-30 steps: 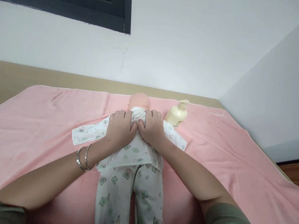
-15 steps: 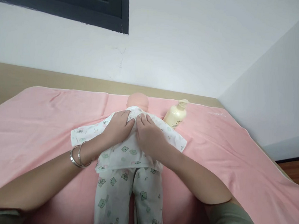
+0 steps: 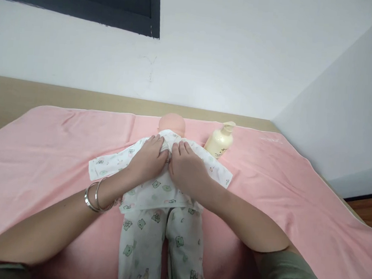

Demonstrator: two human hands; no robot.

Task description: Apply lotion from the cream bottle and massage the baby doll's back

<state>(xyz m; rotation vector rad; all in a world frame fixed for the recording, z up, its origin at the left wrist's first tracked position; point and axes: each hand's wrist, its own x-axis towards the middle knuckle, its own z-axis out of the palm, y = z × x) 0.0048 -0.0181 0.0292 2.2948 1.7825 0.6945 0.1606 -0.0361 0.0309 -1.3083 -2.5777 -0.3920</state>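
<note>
A baby doll lies stretched out in white pyjamas, its bald head (image 3: 172, 124) at the far end with no face showing. Its printed top (image 3: 156, 195) has the sleeves spread to both sides, and its trousers (image 3: 182, 242) run towards me. My left hand (image 3: 150, 156) rests on the left of the upper body, fingers laid flat on the cloth. On the right of the upper body lies my right hand (image 3: 187, 165), also flat with fingers extended. The thumbs come close together over the middle, where the cloth puckers slightly.
A pink sheet (image 3: 59, 146) covers the wooden surface (image 3: 64, 93) under the doll. Just beyond the right sleeve, a cream pump bottle (image 3: 220, 140) lies tilted on the sheet. White walls (image 3: 218, 52) stand behind and at right, with a dark window frame (image 3: 144, 20) upper left.
Both hands stay on the doll's upper body, shifting only slightly. The cloth between the thumbs is now more bunched. The view has tilted down a little.
</note>
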